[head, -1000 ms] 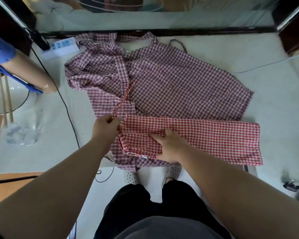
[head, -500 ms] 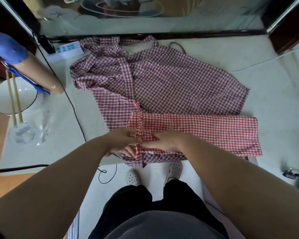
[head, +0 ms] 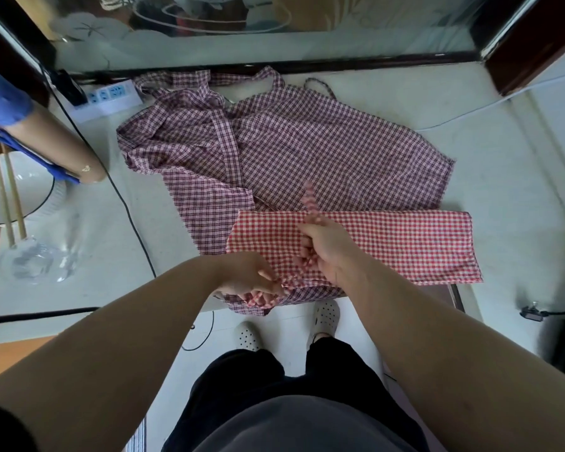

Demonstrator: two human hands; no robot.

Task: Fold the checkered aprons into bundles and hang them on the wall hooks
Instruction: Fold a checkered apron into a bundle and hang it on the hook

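Note:
A red checkered apron lies folded into a long strip along the near edge of the white table. Under and behind it a purple checkered apron is spread out flat, its straps bunched at the back left. My right hand grips the red apron's strap, which sticks up blurred above my fist. My left hand holds the strip's left corner and part of the strap at the table edge.
A white power strip with a black cable sits at the back left. A cardboard tube with blue ends, a round white lamp base and clear plastic lie at the left. A mirror runs along the back. My feet stand below the table edge.
The hands shifted right along the red strip. My right hand has turned into a fist round the strap and pulled it up; my left hand has dropped to the near table edge.

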